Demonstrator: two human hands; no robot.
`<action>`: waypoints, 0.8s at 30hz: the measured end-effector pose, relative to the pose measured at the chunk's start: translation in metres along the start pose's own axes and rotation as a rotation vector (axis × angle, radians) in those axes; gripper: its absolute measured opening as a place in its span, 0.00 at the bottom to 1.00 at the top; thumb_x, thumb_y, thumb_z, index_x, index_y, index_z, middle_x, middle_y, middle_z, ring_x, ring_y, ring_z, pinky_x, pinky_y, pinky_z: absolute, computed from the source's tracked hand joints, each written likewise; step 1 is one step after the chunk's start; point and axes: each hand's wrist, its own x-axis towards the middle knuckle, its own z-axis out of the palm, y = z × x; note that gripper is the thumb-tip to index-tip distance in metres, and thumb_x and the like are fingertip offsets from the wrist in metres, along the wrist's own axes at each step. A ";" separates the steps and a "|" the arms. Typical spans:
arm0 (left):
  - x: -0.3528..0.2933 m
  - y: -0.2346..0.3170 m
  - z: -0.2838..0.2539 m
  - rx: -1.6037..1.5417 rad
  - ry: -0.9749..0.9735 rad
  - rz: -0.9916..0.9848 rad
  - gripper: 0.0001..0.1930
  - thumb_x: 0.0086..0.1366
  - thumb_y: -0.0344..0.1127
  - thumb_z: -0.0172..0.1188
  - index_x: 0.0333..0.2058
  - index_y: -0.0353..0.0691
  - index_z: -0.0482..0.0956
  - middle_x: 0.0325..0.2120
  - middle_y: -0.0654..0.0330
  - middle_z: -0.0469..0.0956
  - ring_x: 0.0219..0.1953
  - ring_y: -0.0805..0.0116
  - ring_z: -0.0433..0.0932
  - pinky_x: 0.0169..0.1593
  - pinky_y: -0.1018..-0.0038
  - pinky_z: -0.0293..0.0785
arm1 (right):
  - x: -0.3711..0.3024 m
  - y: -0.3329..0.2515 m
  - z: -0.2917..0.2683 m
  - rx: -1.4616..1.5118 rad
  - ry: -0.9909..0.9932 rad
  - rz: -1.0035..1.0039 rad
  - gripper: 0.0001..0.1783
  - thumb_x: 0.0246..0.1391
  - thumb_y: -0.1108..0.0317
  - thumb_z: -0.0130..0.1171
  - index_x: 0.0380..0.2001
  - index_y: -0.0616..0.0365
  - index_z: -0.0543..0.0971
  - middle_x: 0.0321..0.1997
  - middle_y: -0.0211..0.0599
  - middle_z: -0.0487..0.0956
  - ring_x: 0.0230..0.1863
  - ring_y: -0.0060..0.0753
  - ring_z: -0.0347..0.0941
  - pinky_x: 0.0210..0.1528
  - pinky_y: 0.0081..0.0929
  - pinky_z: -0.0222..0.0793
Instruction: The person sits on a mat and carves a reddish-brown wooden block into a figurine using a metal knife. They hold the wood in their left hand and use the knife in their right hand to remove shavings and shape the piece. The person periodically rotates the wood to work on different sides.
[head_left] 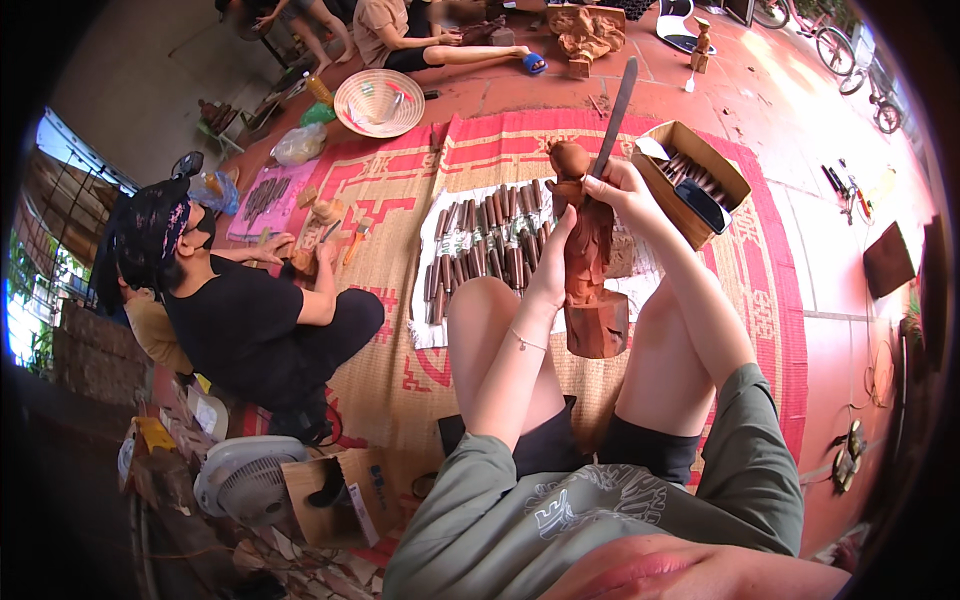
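Upright between my knees stands a reddish-brown carved wooden figurine point(590, 245) with a rounded head and a thick block base. My left hand point(550, 272) is closed around its left side, steadying it. Up by the figurine's head, my right hand point(622, 190) grips a long, dark, flat file point(617, 112), whose blade points up and away. The blade's lower part lies against the figurine's shoulder; the file's handle end is hidden by my hand. Just beyond my left knee, a white cloth point(428, 322) carries rows of brown-handled carving tools point(495, 225).
A cardboard box point(735, 185) of more tools stands right of the figurine on the patterned mat point(400, 215). At left, a co-worker in black point(235, 320) handles a wood piece. A woven round tray point(380, 103), a fan point(250, 480) and another seated person point(385, 35) surround the mat.
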 end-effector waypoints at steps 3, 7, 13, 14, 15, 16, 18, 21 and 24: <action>0.004 -0.002 -0.006 -0.019 -0.031 -0.016 0.30 0.60 0.53 0.52 0.54 0.36 0.62 0.49 0.60 0.69 0.49 0.72 0.68 0.54 0.74 0.62 | 0.003 0.013 -0.015 -0.121 -0.075 0.062 0.14 0.52 0.62 0.56 0.33 0.64 0.73 0.27 0.24 0.71 0.30 0.13 0.63 0.33 0.16 0.62; 0.001 0.000 -0.005 -0.002 -0.025 -0.016 0.30 0.61 0.52 0.52 0.55 0.37 0.61 0.50 0.61 0.68 0.50 0.73 0.67 0.54 0.74 0.62 | 0.003 0.008 -0.001 -0.200 0.061 -0.033 0.14 0.52 0.61 0.57 0.32 0.64 0.74 0.27 0.24 0.71 0.30 0.13 0.63 0.33 0.16 0.62; 0.009 -0.005 -0.014 -0.038 -0.019 -0.013 0.29 0.61 0.52 0.51 0.54 0.37 0.61 0.50 0.60 0.68 0.50 0.73 0.68 0.55 0.74 0.62 | 0.001 0.001 0.001 0.047 0.010 0.024 0.15 0.52 0.62 0.56 0.33 0.65 0.72 0.27 0.24 0.71 0.30 0.13 0.63 0.33 0.16 0.62; 0.008 -0.004 -0.012 -0.024 -0.012 -0.005 0.29 0.61 0.52 0.50 0.53 0.37 0.62 0.48 0.60 0.69 0.48 0.71 0.69 0.52 0.73 0.65 | 0.002 0.004 -0.001 0.031 -0.001 0.028 0.15 0.52 0.62 0.56 0.32 0.65 0.72 0.27 0.24 0.71 0.30 0.13 0.63 0.33 0.16 0.62; 0.007 -0.004 -0.010 -0.010 -0.005 0.003 0.28 0.62 0.53 0.49 0.52 0.37 0.63 0.47 0.59 0.70 0.46 0.70 0.71 0.49 0.72 0.68 | 0.002 0.008 -0.003 0.014 -0.012 0.033 0.15 0.52 0.62 0.57 0.32 0.65 0.72 0.27 0.24 0.71 0.30 0.13 0.63 0.33 0.16 0.62; 0.006 -0.003 -0.007 0.000 0.001 0.011 0.27 0.62 0.54 0.48 0.51 0.37 0.64 0.45 0.58 0.71 0.44 0.69 0.73 0.46 0.72 0.71 | 0.002 0.009 -0.004 -0.006 -0.023 0.040 0.15 0.52 0.62 0.57 0.32 0.65 0.72 0.27 0.25 0.71 0.30 0.13 0.63 0.33 0.16 0.62; 0.007 -0.004 -0.007 -0.015 -0.033 0.000 0.28 0.62 0.52 0.49 0.53 0.37 0.62 0.48 0.60 0.69 0.48 0.71 0.70 0.52 0.73 0.65 | 0.004 0.009 -0.004 -0.089 0.020 -0.002 0.14 0.52 0.62 0.57 0.31 0.64 0.72 0.27 0.24 0.71 0.30 0.13 0.63 0.32 0.15 0.62; 0.003 -0.002 -0.004 -0.013 -0.016 0.007 0.29 0.62 0.52 0.50 0.54 0.36 0.61 0.51 0.60 0.67 0.50 0.72 0.67 0.56 0.73 0.61 | 0.005 0.013 -0.003 -0.141 0.078 -0.010 0.14 0.51 0.61 0.57 0.30 0.64 0.72 0.26 0.23 0.71 0.29 0.13 0.62 0.32 0.15 0.61; 0.003 0.000 -0.003 0.015 0.008 0.027 0.30 0.62 0.52 0.50 0.55 0.36 0.60 0.51 0.60 0.66 0.51 0.71 0.67 0.56 0.73 0.61 | 0.005 0.012 -0.001 -0.039 0.052 0.006 0.14 0.51 0.61 0.57 0.30 0.63 0.72 0.25 0.23 0.69 0.28 0.13 0.61 0.30 0.15 0.60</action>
